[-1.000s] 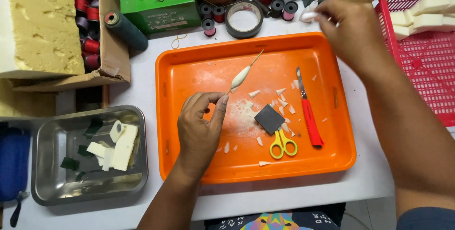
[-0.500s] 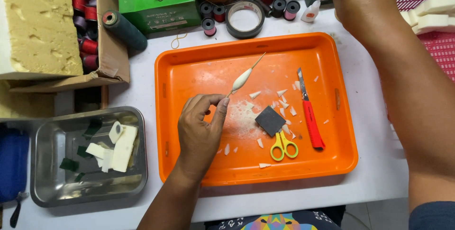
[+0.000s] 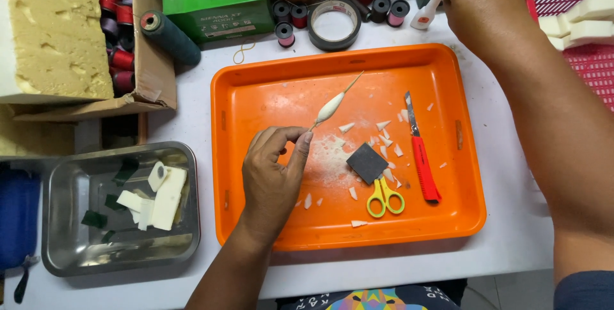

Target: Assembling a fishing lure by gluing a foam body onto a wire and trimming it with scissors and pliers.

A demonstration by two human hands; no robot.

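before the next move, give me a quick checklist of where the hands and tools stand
1. Left hand grips the stick of the white float between thumb and fingers: ok.
2. Float held above the orange tray, clear of the shavings: ok.
3. Right hand at the small white bottle behind the tray; whether the grip is closed: cannot tell.
4. Red knife lies flat in the tray, apart from both hands; blade out or in: cannot tell.
5. Yellow scissors closed, lying beside the dark block: ok.
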